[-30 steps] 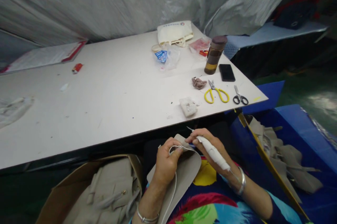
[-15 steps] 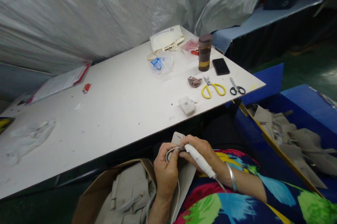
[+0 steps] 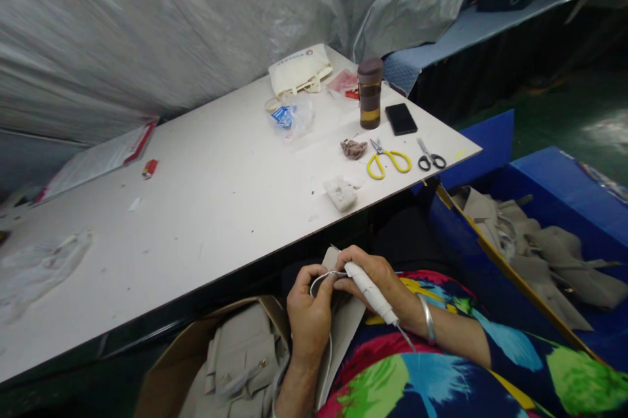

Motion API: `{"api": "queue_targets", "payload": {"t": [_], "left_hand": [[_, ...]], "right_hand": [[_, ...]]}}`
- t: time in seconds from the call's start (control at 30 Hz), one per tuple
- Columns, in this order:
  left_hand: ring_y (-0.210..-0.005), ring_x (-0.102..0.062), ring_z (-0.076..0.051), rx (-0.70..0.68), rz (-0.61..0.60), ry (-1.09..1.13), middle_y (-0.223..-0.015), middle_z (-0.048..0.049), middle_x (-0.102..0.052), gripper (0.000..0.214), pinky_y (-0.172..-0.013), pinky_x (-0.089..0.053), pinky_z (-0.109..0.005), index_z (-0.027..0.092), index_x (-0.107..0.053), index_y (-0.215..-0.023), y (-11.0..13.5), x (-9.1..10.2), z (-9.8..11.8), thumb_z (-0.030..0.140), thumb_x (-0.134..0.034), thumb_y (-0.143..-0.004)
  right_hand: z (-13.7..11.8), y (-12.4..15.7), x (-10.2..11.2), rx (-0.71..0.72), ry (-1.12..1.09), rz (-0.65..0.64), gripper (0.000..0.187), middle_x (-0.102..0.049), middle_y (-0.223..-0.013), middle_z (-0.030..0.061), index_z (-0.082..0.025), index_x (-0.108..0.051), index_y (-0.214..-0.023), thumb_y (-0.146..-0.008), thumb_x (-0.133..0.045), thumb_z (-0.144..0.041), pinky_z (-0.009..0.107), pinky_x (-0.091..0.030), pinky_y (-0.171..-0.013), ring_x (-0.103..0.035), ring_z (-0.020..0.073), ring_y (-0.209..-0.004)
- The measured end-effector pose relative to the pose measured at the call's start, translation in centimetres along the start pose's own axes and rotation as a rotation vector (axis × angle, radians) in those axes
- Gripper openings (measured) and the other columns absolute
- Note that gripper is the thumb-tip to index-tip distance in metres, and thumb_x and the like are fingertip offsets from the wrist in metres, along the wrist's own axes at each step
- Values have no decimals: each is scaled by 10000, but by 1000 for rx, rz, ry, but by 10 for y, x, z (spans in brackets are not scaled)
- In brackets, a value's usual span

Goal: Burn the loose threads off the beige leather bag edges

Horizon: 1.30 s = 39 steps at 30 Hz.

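My left hand (image 3: 307, 313) is closed on a beige fabric piece (image 3: 343, 326) in my lap and pinches a white cord (image 3: 318, 279) looped over its top edge. My right hand (image 3: 377, 280) is closed round a white pen-shaped tool (image 3: 369, 288) with a thin wire at its rear end; the tip rests at the fabric's top edge, touching the left thumb. Both hands sit just below the front edge of the white table (image 3: 210, 209). Each wrist carries a silver bangle.
On the table: yellow scissors (image 3: 387, 159), small black scissors (image 3: 430, 156), a phone (image 3: 401, 118), a brown bottle (image 3: 369, 92), a white bag (image 3: 299, 70), a white pad (image 3: 340, 193). A cardboard box (image 3: 230, 365) of beige fabric pieces stands lower left; a blue bin (image 3: 564, 228) with more on the right.
The view has swung left and down. My right hand has drawn the tool's tip back to the fabric's edge, close against my left thumb; the needle tip no longer sticks out.
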<state>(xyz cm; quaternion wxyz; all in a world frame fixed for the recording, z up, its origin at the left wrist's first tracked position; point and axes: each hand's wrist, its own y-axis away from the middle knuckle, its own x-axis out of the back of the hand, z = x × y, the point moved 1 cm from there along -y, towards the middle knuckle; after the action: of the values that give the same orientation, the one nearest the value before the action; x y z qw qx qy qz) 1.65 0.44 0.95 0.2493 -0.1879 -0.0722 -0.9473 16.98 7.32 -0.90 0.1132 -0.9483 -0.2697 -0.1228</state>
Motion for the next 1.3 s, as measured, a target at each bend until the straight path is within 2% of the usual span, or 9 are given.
{"api": "queue_targets", "payload": {"t": [0.23, 0.5, 0.7, 0.93, 1.3], "left_hand": [[-808, -662, -192, 43, -68, 2, -838, -5, -726, 120, -754, -514, -278, 201, -709, -861, -1, 1, -2, 318, -735, -869], [-843, -666, -194, 59, -151, 14, -874, -6, -736, 104, -783, -510, -277, 205, -720, -903, -4, 2, -1, 309, -712, -892], [-907, -684, -213, 72, -126, -34, -931, -25, -756, 112, -840, -513, -301, 203, -731, -935, -5, -1, -5, 300, -711, -883], [-818, -688, -204, 73, -56, -74, -862, -16, -752, 85, -787, -514, -301, 203, -733, -889, -5, -7, -2, 263, -687, -850], [-851, -690, -219, 99, -92, -60, -870, -15, -759, 88, -822, -506, -319, 208, -723, -864, -5, -9, 2, 264, -661, -837]], "right_hand": [[-3, -1, 4, -5, 9, -15, 131, -664, -835, -36, -251, -620, -1034, -951, -720, -271, 206, -415, -616, -606, 126, -695], [-1, -2, 5, 19, 39, 38, 129, -686, -887, -23, -253, -616, -1042, -942, -688, -213, 226, -462, -702, -636, 139, -761], [-1, -3, 4, -31, 23, 65, 160, -664, -835, -36, -254, -605, -1058, -925, -679, -206, 212, -454, -646, -613, 124, -693], [1, -5, 1, -33, 22, 85, 156, -672, -827, -33, -255, -612, -1029, -896, -661, -192, 216, -466, -651, -622, 127, -690], [1, -4, -2, -41, 80, 94, 176, -624, -743, -39, -258, -623, -982, -843, -638, -151, 213, -424, -583, -565, 133, -635]]}}
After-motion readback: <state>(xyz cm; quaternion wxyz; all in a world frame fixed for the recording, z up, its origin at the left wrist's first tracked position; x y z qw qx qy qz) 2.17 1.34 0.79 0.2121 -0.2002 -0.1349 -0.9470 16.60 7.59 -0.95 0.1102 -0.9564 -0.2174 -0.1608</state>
